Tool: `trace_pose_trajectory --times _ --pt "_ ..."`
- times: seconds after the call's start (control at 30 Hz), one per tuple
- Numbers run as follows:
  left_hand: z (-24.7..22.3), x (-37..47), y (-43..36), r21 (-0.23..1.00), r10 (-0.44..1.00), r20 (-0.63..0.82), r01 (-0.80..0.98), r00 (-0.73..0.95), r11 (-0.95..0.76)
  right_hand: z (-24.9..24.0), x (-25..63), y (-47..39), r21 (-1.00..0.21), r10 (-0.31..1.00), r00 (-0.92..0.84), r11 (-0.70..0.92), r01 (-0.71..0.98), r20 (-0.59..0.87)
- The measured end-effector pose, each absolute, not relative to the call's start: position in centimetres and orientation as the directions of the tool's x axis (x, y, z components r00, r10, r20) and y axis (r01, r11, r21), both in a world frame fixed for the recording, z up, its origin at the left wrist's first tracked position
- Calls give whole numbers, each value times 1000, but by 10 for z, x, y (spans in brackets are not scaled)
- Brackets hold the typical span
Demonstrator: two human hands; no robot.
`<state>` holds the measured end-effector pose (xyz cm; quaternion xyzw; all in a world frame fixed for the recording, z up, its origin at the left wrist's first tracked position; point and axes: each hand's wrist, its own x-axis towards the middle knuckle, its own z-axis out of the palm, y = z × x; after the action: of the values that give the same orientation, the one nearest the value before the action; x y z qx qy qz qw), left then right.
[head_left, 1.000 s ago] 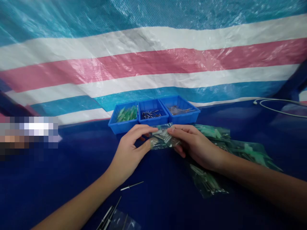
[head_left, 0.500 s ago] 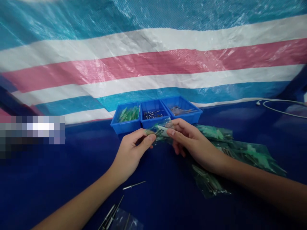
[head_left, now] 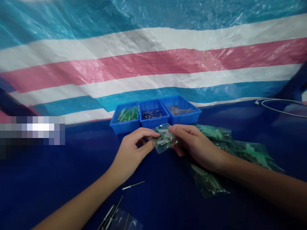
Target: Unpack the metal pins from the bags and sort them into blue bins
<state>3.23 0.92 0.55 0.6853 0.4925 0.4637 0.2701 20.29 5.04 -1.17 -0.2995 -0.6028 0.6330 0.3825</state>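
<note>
Between my hands is a small clear plastic bag [head_left: 163,140] with pale anchors and metal pieces inside. My left hand [head_left: 134,150] pinches its left side between thumb and fingers. My right hand [head_left: 195,140] grips the upper right edge; some of its fingers are hidden behind the bag. Just beyond stand three blue bins in a row: one with green plastic anchors [head_left: 129,114], one with metal rivets [head_left: 152,115], and one with clear bags or small parts [head_left: 179,110] that I cannot make out.
Several filled bags [head_left: 254,155] lie to the right, with another filled bag [head_left: 208,180] below my right wrist. A single rivet [head_left: 133,185] lies near my left forearm; more rivets [head_left: 110,217] and a clear bag [head_left: 134,222] are at the front. A white cable [head_left: 275,108] curls far right.
The bag has been turned so its face shows more fully, and it hangs slightly lower. The fingers of both hands have shifted along its edges.
</note>
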Motion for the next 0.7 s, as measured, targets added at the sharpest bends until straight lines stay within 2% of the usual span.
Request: trace_pose_trajectory --times 0.23,0.47,0.6,0.7 --pt "3 30 11 886 947 320 363 -28 -289 -11 204 48 -984 855 -504 32 -177 119" --pt "5 32 10 895 951 310 341 -14 -287 -9 204 47 -978 800 -565 197 -72 203" --pt "4 32 11 895 951 307 348 -24 -280 -5 203 44 -981 794 -581 192 -37 177" --pt "4 32 11 864 946 324 416 -29 -283 -3 203 42 -976 817 -553 217 35 162"
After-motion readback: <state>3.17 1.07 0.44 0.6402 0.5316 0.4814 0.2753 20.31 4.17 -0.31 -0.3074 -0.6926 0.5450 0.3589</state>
